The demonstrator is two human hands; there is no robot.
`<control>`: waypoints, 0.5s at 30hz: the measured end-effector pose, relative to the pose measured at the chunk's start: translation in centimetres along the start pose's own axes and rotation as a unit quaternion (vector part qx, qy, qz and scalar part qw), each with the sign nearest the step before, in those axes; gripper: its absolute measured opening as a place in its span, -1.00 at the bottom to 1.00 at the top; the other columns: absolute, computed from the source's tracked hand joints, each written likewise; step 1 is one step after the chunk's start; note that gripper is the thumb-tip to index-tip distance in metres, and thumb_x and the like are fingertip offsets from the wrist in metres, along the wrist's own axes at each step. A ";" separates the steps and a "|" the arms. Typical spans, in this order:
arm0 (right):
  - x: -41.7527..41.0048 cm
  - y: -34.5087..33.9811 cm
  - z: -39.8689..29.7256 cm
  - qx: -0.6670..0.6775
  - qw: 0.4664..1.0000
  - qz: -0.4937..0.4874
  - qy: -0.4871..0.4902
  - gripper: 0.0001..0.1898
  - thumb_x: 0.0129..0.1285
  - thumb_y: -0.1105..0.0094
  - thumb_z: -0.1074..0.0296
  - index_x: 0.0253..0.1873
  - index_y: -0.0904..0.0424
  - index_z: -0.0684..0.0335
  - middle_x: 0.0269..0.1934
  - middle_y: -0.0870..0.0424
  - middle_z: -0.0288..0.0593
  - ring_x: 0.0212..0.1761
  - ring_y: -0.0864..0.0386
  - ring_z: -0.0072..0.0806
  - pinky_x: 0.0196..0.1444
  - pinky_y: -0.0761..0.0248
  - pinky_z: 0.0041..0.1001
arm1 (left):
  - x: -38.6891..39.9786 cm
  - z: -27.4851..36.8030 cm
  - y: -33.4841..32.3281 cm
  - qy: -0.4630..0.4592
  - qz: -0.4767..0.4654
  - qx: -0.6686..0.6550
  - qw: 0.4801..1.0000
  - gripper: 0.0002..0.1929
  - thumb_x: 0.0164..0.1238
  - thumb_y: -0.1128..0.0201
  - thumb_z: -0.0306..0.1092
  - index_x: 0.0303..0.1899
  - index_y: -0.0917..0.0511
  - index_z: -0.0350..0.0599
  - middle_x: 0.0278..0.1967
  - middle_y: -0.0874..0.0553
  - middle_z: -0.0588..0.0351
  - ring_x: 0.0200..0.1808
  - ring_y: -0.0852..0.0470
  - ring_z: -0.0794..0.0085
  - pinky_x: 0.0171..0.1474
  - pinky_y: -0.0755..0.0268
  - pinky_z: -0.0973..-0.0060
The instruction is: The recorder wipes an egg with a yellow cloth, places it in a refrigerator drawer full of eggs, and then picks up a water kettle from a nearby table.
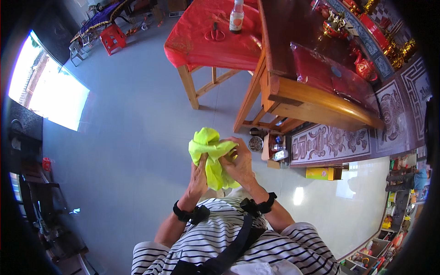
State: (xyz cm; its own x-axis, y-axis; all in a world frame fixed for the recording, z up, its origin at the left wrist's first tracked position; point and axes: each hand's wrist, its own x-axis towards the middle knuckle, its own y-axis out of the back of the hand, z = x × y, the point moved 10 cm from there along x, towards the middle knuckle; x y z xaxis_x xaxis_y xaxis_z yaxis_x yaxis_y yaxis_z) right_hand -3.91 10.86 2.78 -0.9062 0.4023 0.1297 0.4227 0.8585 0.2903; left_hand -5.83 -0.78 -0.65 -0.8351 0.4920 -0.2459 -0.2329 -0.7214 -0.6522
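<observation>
A crumpled yellow-green cloth point(211, 147) is held up over the floor, in front of the striped shirt. My left hand point(198, 175) grips it from below on the left, with the thumb pressed against the folds. On the right, my right hand point(239, 161) has hold of its other side, fingers curled; some fingertips are hidden in the cloth. Both wrists wear black straps with small black devices. Beyond the hands stands a table with a red cover point(192, 44), bearing red-handled scissors point(215, 35) and a glass bottle point(236, 19).
At the right is a wooden altar table point(309, 99) with a wrapped red package point(330, 72) and a red teapot point(365, 67). Below stand a round tin point(255, 143), an open box point(268, 147) and a yellow carton point(321, 173). A red stool point(112, 38) is far left; a person point(417, 178) is far right.
</observation>
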 end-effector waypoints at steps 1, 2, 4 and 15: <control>0.5 0.3 0.2 0.000 1.000 0.001 0.005 -0.53 -0.16 -0.36 0.43 -0.07 -0.41 0.29 -0.25 -0.50 -0.11 -0.32 -0.53 -0.32 -0.26 -0.43 -0.45 | -0.2 0.2 -0.1 -0.004 -0.003 0.000 1.000 -0.59 0.44 0.11 -0.12 0.18 -0.25 -0.15 0.02 -0.49 0.12 0.02 -0.50 0.48 0.05 -0.40 0.48; 1.0 1.4 0.8 -0.012 1.000 0.020 -0.008 -0.52 -0.16 -0.38 0.41 -0.07 -0.41 0.28 -0.23 -0.52 -0.13 -0.30 -0.54 -0.39 -0.28 -0.43 -0.47 | -0.2 0.2 -0.1 0.005 -0.001 -0.013 1.000 -0.59 0.44 0.11 -0.13 0.19 -0.24 -0.15 0.03 -0.48 0.11 0.02 -0.50 0.45 0.06 -0.40 0.47; 1.2 2.6 2.6 0.031 0.998 0.022 -0.053 -0.50 -0.12 -0.41 0.44 -0.02 -0.43 0.23 -0.17 -0.57 -0.20 -0.20 -0.54 -0.50 -0.21 -0.42 -0.54 | -0.6 -0.2 1.5 0.016 0.021 -0.033 0.999 -0.57 0.44 0.14 -0.11 0.21 -0.21 -0.14 0.06 -0.47 0.08 0.05 -0.51 0.36 0.08 -0.41 0.39; 0.6 -0.7 0.8 0.569 0.788 -0.186 -0.146 -0.35 -0.13 -0.33 0.65 0.14 -0.33 0.13 -0.01 -0.48 -0.17 0.02 -0.50 -0.35 0.09 -0.44 -0.38 | 0.0 2.2 5.0 0.015 -0.027 -0.059 0.998 -0.47 0.36 0.03 0.01 0.19 -0.23 -0.17 0.08 -0.49 0.05 0.05 -0.53 0.28 0.05 -0.45 0.34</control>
State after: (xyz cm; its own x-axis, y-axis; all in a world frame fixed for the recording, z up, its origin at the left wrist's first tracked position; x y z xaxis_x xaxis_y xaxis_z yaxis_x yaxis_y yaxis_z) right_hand -4.73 10.79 1.90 -0.9989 -0.0308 -0.0355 0.0101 0.5975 -0.8018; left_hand -8.11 -5.46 -2.32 -0.8072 0.5445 -0.2279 -0.2160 -0.6318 -0.7444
